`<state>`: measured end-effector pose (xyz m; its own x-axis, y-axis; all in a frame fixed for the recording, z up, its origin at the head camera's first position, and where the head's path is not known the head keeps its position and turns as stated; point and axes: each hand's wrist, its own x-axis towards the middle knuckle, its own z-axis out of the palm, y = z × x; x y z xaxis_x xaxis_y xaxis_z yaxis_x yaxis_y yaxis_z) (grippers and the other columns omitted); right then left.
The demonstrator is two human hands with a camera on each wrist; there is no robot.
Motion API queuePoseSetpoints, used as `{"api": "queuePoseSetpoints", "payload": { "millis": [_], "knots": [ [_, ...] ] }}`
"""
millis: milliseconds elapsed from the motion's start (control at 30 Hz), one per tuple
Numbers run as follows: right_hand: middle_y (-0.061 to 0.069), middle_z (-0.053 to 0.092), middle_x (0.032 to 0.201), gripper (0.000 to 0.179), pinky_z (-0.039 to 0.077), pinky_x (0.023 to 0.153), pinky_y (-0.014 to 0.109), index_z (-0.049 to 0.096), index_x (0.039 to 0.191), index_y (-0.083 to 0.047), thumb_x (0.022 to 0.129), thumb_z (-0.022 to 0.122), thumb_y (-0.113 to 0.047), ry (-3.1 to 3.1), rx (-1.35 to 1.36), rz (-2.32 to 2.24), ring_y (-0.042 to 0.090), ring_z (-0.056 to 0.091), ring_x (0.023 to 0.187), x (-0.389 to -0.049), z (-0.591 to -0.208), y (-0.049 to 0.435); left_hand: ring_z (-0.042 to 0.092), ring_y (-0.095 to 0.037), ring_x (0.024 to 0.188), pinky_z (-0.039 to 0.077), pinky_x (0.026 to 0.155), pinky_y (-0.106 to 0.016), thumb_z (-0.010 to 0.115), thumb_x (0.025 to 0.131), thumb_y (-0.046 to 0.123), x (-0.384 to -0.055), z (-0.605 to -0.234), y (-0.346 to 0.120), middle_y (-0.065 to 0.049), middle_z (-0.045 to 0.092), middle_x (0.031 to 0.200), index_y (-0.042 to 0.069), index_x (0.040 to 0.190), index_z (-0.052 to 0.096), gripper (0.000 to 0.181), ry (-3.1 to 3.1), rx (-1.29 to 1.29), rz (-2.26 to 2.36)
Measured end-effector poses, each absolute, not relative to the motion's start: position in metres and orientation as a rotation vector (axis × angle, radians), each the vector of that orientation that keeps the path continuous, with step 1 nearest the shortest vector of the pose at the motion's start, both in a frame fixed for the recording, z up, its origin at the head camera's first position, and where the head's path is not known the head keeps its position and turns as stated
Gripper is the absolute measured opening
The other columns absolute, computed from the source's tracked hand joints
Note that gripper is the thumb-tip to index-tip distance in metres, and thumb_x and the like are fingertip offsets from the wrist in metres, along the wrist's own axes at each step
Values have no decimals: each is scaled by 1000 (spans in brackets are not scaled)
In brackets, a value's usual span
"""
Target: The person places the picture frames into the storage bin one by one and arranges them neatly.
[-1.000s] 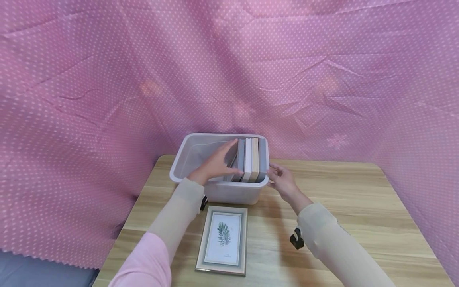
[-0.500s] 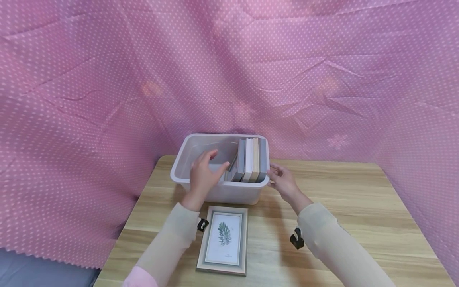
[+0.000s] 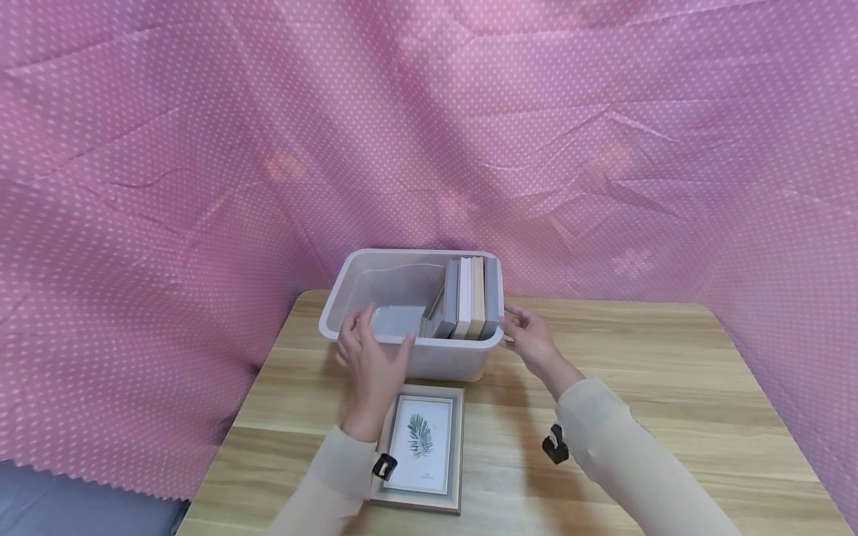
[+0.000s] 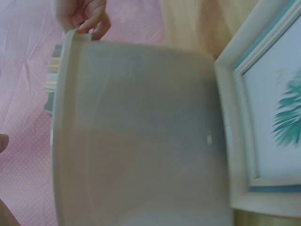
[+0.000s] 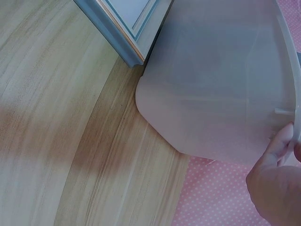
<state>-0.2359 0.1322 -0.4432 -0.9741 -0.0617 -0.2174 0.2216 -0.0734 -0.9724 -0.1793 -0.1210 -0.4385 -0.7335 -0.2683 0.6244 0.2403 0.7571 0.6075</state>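
A translucent white plastic bin [image 3: 445,361] stands at the back of the table. Several books [image 3: 465,298] in grey, white and tan stand upright against its right end, and a thinner item [image 3: 434,311] leans beside them. My right hand [image 3: 531,344] grips the rim at the bin's right end; its thumb lies on the outer wall in the right wrist view. In front of the bin's near wall hovers my left hand [image 3: 373,368], fingers spread and holding nothing. A picture frame [image 3: 421,447] with a green leaf print lies face up below it, partly covered by the left forearm.
The wooden table [image 3: 637,387] reaches out to the right of the bin and frame. Behind it and at both sides hangs a pink dotted cloth [image 3: 429,134]. The bin's floor [image 3: 398,320] shows left of the books.
My left hand has drawn back from the books, out of the bin to its near side, moving left and toward me. My right hand and the bin have stayed about where they were.
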Motion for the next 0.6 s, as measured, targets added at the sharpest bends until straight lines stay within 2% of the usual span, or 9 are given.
{"api": "queuePoseSetpoints", "payload": {
  "millis": [167, 433, 600],
  "knots": [
    [22, 51, 130, 46, 54, 86, 28, 38, 142, 0, 99, 50, -6, 2007, 177, -2142, 23, 56, 107, -234, -442, 132, 15, -41, 133, 10, 104, -62, 86, 66, 39, -167, -453, -119, -25, 15, 148, 4, 146, 28, 105, -2232, 99, -906],
    [23, 50, 130, 45, 54, 87, 29, 38, 143, 0, 99, 49, -5, 2021, 176, -2127, 26, 54, 110, -234, -442, 132, -6, -42, 139, 5, 105, -68, 81, 64, 57, -146, -477, -111, -24, -14, 154, 6, 152, -5, 134, -2383, 279, -890],
    [23, 51, 130, 45, 54, 87, 28, 38, 142, 0, 99, 49, -6, 2041, 176, -2112, 26, 54, 112, -234, -442, 132, -13, -42, 138, 1, 107, -68, 78, 58, 69, -139, -492, -101, -24, -23, 151, 3, 151, -6, 142, -2525, 416, -874]
  ]
}}
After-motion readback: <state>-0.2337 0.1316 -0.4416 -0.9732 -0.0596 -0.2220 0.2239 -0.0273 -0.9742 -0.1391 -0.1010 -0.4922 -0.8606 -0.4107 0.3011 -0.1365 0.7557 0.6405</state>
